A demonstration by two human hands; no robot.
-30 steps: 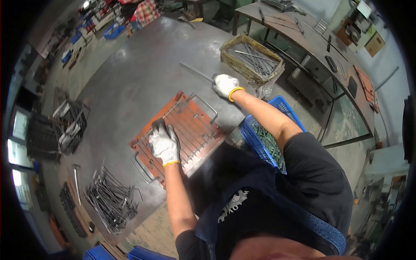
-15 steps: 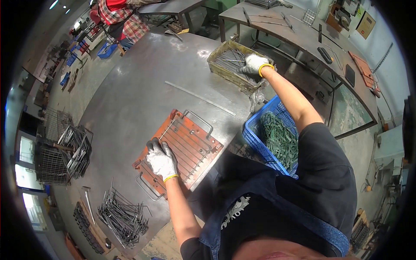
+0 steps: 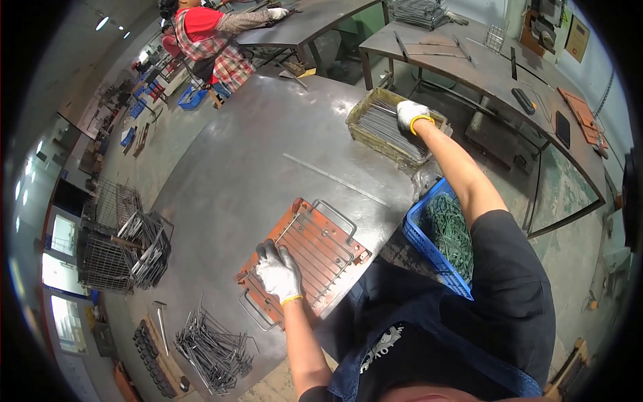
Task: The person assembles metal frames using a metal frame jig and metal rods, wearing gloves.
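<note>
An orange-brown metal jig plate (image 3: 331, 238) with wire rods laid across it lies on the steel table (image 3: 254, 154). My left hand (image 3: 279, 271), in a white glove, rests flat on the jig's near end. My right hand (image 3: 410, 114), also gloved, reaches into a shallow tan tray (image 3: 362, 130) full of thin metal rods at the table's far right edge; whether it grips any rods is hidden. A single long rod (image 3: 335, 179) lies loose on the table between jig and tray.
A blue crate (image 3: 418, 234) of dark green parts stands right of the jig. A pile of bent wires (image 3: 214, 348) lies at the table's near left. Wire baskets (image 3: 124, 251) stack on the left. A person in a red shirt (image 3: 207, 33) works at a far table.
My right hand has reached from the table near the jig out into the rod tray. My left hand stays on the jig. The view has tilted upward.
</note>
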